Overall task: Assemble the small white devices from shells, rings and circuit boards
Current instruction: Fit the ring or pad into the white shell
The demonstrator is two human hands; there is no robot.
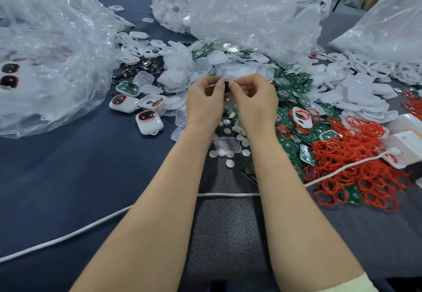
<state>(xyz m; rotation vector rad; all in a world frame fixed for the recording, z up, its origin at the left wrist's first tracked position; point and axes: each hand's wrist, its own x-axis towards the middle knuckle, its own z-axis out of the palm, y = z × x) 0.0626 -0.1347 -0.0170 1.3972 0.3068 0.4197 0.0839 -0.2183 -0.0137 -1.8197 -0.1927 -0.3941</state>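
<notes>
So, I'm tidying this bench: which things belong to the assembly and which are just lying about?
Job: small white shell piece pinched by left hand and right hand, red rubber rings, green circuit boards, white plastic shells.
Lying about: white cable, white rectangular box, crumpled clear plastic bags.

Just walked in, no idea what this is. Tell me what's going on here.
A person is assembling by hand. The left hand and right hand pinch one white shell piece above the table. Loose shells, green circuit boards and red rings lie heaped around; two finished-looking devices sit at left.
</notes>
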